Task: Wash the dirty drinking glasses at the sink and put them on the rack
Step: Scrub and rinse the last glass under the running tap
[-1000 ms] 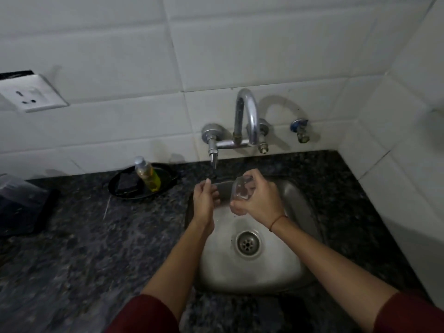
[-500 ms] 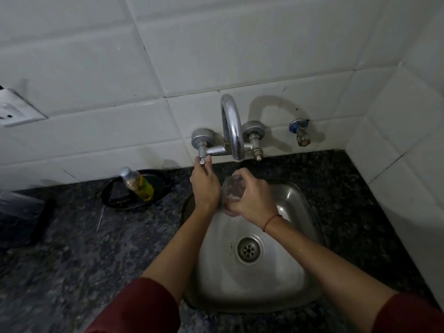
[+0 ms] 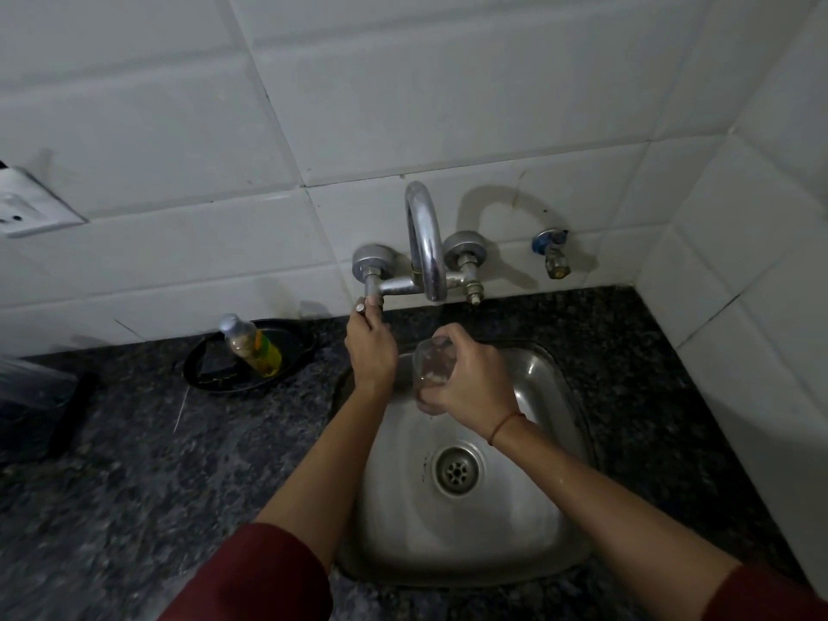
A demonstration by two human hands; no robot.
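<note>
The tap handle (image 3: 370, 292) is gripped by the left hand (image 3: 371, 351), behind the sink (image 3: 540, 383). The glass (image 3: 433, 365) is held in the right hand (image 3: 470, 389), just beside the left, over the sink. A bottle (image 3: 253, 347) is seen well left of both hands.

Glass (image 3: 431, 365) gripped by right hand (image 3: 470, 387), held over sink (image 3: 551, 387), beneath spout (image 3: 425, 244). Tap handle (image 3: 372, 291) pinched by left hand (image 3: 371, 349), just left of glass grip. Drain (image 3: 457, 470) seen below it. Bottle (image 3: 253, 347) stood in tray (image 3: 295, 365), well left of both grips.

White tiled walls (image 3: 403, 82), dark speckled countertop (image 3: 134, 463) (dim light), wall socket (image 3: 27, 208)
</note>
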